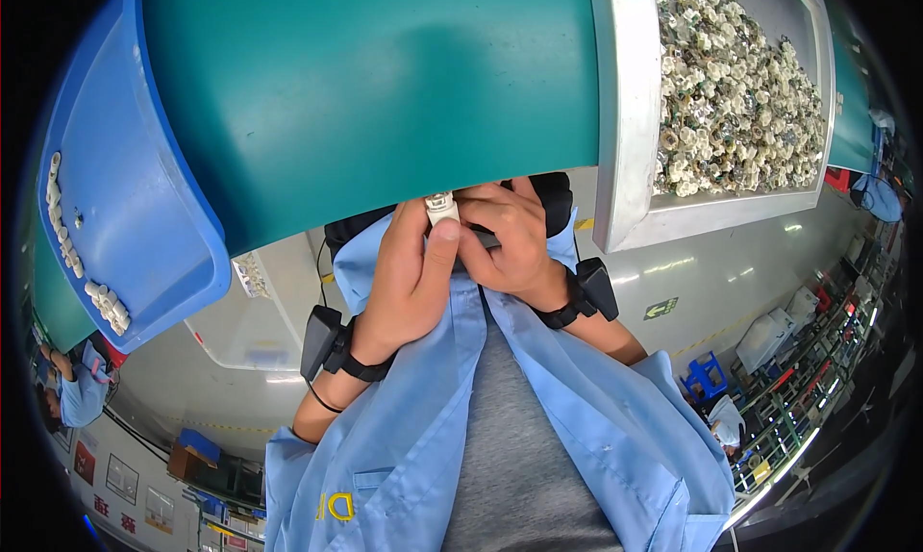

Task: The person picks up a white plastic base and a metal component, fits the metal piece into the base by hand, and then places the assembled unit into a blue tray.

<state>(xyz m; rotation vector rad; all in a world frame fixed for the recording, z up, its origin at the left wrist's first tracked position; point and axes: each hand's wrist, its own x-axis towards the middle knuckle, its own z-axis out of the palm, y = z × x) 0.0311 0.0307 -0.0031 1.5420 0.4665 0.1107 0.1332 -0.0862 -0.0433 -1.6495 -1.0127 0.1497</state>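
A small white plastic housing (441, 209) is held upright at the near edge of the green table, with an opening at its top end. My left hand (409, 278) is closed around it, the thumb lying along its near side. From the other side, the curled fingers of my right hand (505, 233) close in against the same housing, thumb and forefinger near its side. The undersides of both hands and some fingertips are hidden. What detail sits inside the opening is too small to make out.
A blue tray (183, 158) on the left holds several white plastic pieces along its far-left side. At the right, a metal-edged bin (625, 206) is heaped with small white parts (731, 110). The green tabletop (375, 81) lies between them. A translucent box (274, 302) stands lower, left of me.
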